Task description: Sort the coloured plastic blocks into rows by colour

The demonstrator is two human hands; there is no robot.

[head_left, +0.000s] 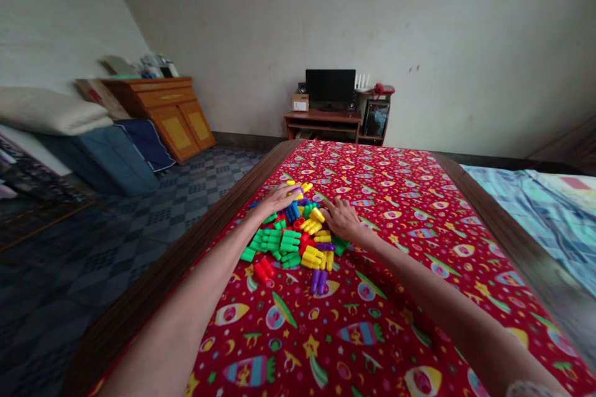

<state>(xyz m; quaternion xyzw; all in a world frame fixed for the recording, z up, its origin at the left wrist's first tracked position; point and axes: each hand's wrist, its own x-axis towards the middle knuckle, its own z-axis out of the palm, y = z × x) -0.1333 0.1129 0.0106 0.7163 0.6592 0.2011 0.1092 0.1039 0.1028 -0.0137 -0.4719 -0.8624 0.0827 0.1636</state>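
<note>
A heap of bullet-shaped plastic building blocks lies on a red patterned cloth [372, 316]. Green blocks [272, 240] fill its near left, with a red block [264, 270] at the front edge. Yellow blocks [313, 257] and a purple block [319, 281] lie at the near right. Blue blocks [292, 212] show in the middle. My left hand [278, 197] rests on the far left of the heap, fingers stretched over blue and yellow pieces. My right hand [343, 218] is at the right side, fingers spread beside a yellow block [317, 215]. Neither hand visibly grips a block.
The cloth covers a table with dark wooden edges [223, 214]. Beyond it a desk [323, 118] bears a monitor [330, 85]. A wooden cabinet [170, 115] stands at the left. Blue checked bedding [535, 217] lies at the right.
</note>
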